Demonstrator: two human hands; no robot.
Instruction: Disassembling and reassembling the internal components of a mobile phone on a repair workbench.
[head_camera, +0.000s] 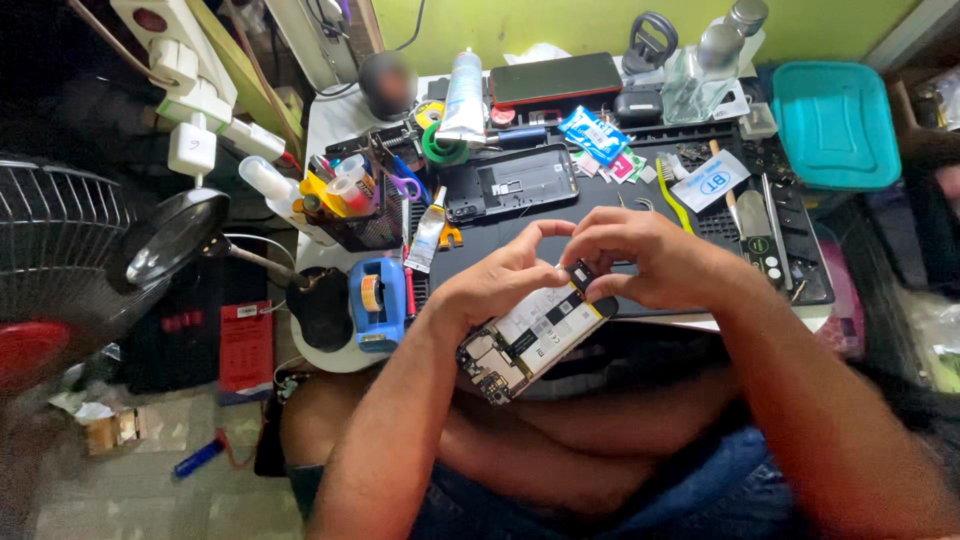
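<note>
Both hands hold an opened phone (530, 335) with its back off, showing a white battery and circuit board, tilted above my lap at the table's near edge. My left hand (500, 275) grips its left side, thumb on top. My right hand (640, 255) pinches the phone's upper end with its fingertips. A small black part sits under those fingertips.
A dark work mat (620, 200) carries a removed phone back frame (510, 183), a black phone (555, 78), glue tubes, packets and tools. A tool cup (350, 200), blue tape dispenser (380, 300), magnifier lamp (175, 235) and fan (50, 260) stand left. A teal box (835, 120) sits right.
</note>
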